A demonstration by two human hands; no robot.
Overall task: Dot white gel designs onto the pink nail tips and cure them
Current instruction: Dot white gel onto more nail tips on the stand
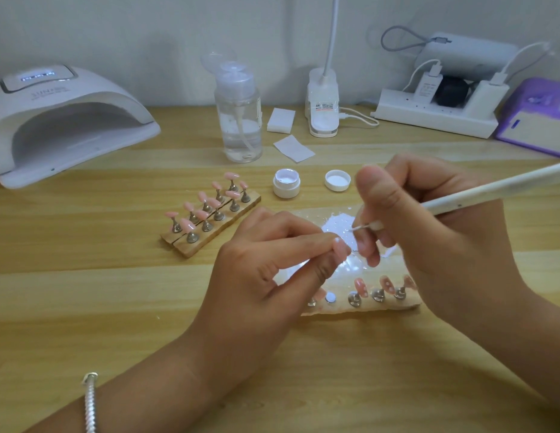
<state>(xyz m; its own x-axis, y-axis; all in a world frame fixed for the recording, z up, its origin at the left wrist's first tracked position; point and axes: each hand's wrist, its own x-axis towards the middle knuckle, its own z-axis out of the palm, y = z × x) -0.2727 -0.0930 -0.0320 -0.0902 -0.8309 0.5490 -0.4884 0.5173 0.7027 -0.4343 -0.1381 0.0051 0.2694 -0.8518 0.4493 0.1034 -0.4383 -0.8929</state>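
Observation:
My left hand point(266, 276) pinches a pink nail tip point(342, 249) on its small stand between thumb and fingers. My right hand point(428, 232) grips a white dotting pen point(491, 192), its thin point just above that tip. Under both hands lies a clear palette point(341, 223) smeared with white gel. A wooden strip point(366, 303) at its near edge carries dotted pink tips on metal stands, with one bare magnet. A second wooden holder point(210, 223) to the left bears several plain pink tips. The open white gel jar point(286, 183) and its lid point(337, 180) sit behind.
A white curing lamp point(63, 120) stands at the back left. A clear pump bottle point(238, 117), white wipes point(293, 147), a desk lamp base point(323, 107), a power strip with chargers point(438, 110) and a purple device point(535, 120) line the back of the wooden table.

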